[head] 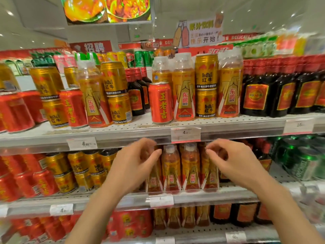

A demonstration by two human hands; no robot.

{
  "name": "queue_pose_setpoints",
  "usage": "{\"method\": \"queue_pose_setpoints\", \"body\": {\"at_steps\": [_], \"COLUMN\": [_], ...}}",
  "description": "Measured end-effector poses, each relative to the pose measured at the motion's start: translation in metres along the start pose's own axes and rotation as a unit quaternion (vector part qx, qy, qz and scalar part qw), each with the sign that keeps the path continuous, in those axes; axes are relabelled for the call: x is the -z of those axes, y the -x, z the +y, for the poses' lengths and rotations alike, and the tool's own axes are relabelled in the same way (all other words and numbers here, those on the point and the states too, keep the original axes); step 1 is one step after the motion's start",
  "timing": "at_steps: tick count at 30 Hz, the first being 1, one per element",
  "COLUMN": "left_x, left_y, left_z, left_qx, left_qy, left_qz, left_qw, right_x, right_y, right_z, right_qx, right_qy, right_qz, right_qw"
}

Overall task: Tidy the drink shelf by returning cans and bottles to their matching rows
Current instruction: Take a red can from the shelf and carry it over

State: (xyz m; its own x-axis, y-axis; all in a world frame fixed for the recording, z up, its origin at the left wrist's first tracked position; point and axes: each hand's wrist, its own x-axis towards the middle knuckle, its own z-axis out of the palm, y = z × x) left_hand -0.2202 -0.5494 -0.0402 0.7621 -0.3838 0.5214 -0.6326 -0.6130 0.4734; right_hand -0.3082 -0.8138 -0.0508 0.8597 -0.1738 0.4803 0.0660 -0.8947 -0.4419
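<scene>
On the upper shelf (140, 131) a red can (161, 103) stands at the front among yellow bottles (183, 88). Two stacked gold cans (206, 85) sit between the yellow bottles. Further left, another red can (73, 108) and a yellow bottle (91, 103) stand mixed with gold cans (116, 92). My left hand (135, 164) and my right hand (232, 161) hover empty, fingers curled apart, in front of the row of yellow bottles (190, 168) on the middle shelf, just below the upper shelf's edge.
Dark bottles with red labels (281, 92) fill the upper shelf's right side, red cans (15, 110) its left. Green cans (304, 161) sit at the middle right. Price tags (185, 134) hang on the shelf edges. A paper sign (198, 32) hangs above.
</scene>
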Motion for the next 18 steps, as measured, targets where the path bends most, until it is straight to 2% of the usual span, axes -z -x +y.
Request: {"method": "queue_pose_setpoints", "body": {"at_steps": [6,8,13,18], "left_x": [0.022,0.021,0.014,0.008], "left_y": [-0.060,-0.080,-0.105,-0.114], "left_z": [0.008,0.007,0.008,0.008], "left_qx": [-0.039,-0.010,0.057,0.085], "left_qy": [0.030,0.037,0.073,0.094], "left_qz": [0.115,0.092,-0.031,-0.056], "left_qw": [0.992,0.995,0.995,0.990], "right_x": [0.029,0.029,0.025,0.025], "right_y": [-0.060,-0.079,-0.107,-0.116], "right_z": [-0.048,-0.056,-0.061,-0.054], "right_qx": [0.086,0.102,0.108,0.091], "right_qy": [-0.024,-0.023,-0.025,-0.044], "right_qz": [0.057,0.067,0.060,0.061], "right_qw": [0.994,0.992,0.992,0.993]}}
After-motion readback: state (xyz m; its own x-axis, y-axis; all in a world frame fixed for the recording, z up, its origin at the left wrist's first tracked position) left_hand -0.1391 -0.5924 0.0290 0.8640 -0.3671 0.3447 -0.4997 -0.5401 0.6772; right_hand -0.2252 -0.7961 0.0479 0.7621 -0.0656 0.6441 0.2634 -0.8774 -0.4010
